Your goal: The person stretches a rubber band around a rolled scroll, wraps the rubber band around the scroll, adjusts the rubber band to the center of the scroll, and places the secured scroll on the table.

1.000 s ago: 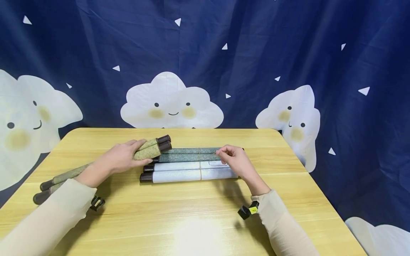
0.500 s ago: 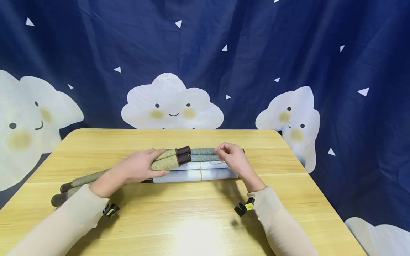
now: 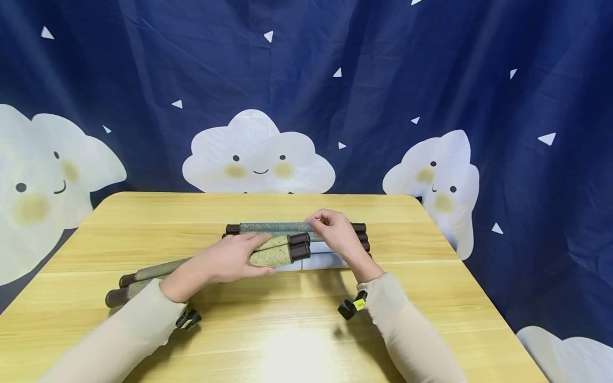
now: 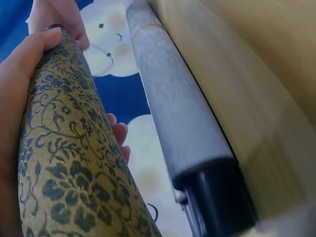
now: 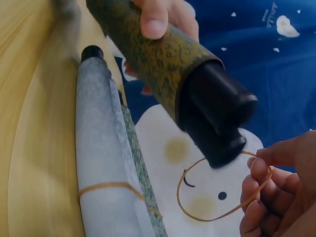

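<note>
My left hand [image 3: 222, 260] grips a gold-green brocade scroll [image 3: 273, 255] around its middle, with the thumb on top. Dark knobs stick out in pairs at both ends of it. The scroll is held above the table, its right end pointing at my right hand [image 3: 337, 232]. Between thumb and fingers, my right hand pinches a thin tan rubber band [image 5: 210, 220]. The band hangs as a loose loop just beyond the scroll's end knobs, and in the right wrist view it partly passes behind them.
On the wooden table [image 3: 297, 314], a teal scroll [image 3: 270, 227] and a pale grey-white scroll [image 5: 98, 148] lie side by side behind the held one. A rubber band [image 5: 111, 185] circles the pale scroll. A blue cloud-patterned curtain [image 3: 297, 69] hangs behind the table.
My left hand has carried the brocade scroll rightward and a little nearer, across the front of the lying scrolls. My right hand, with the rubber band, has shifted slightly left toward it.
</note>
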The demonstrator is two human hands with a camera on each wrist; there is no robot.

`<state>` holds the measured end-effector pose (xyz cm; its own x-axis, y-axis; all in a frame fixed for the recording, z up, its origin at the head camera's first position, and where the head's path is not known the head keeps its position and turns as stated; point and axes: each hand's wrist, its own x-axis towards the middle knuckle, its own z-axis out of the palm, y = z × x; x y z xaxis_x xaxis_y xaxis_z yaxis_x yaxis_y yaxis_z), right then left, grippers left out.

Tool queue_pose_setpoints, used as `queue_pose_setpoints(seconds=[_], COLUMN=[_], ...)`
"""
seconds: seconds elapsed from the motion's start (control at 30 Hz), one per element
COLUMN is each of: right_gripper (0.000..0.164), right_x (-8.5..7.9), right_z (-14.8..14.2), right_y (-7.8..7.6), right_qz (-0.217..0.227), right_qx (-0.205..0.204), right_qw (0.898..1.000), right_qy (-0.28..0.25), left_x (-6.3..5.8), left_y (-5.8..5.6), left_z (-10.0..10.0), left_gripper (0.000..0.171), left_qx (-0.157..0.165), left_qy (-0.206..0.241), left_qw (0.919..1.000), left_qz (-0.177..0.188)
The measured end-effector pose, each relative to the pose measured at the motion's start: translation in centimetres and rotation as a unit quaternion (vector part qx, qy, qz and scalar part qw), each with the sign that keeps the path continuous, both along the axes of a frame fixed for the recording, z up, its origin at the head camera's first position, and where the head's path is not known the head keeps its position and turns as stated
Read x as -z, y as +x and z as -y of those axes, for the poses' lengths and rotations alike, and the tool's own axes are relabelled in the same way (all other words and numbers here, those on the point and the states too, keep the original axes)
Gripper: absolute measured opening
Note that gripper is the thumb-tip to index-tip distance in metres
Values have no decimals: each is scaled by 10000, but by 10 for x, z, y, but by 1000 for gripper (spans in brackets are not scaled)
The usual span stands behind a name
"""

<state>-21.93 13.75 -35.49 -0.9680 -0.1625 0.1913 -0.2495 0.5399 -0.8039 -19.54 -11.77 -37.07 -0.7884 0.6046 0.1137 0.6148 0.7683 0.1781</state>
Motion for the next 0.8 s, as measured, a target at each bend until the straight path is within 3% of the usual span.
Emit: queue_pose_setpoints(seconds=[0.27,0.5,0.63,0.8], right_gripper=[17,14,16,15], right_x=[-3,0,12,24], right_z=[10,21,29,39], right_y=[21,47,57,68], right_qz=[-378,-771,-812,-499], right_qx=[-181,-319,-460,-697], right_qw=[9987,9945,9944,9963], right_qy=[290,631,505,-77], left_x=[7,11,9,8], left_y=[-2,-8,-10,-9], left_z=[-13,-11,-11,-14], left_gripper=[91,91,86,88], left_qx=[-295,-611,-661,-700], left_qy=[69,377,609,527], left_qw=[9995,9971,9949,9952], left_qz=[77,-252,-455,-427])
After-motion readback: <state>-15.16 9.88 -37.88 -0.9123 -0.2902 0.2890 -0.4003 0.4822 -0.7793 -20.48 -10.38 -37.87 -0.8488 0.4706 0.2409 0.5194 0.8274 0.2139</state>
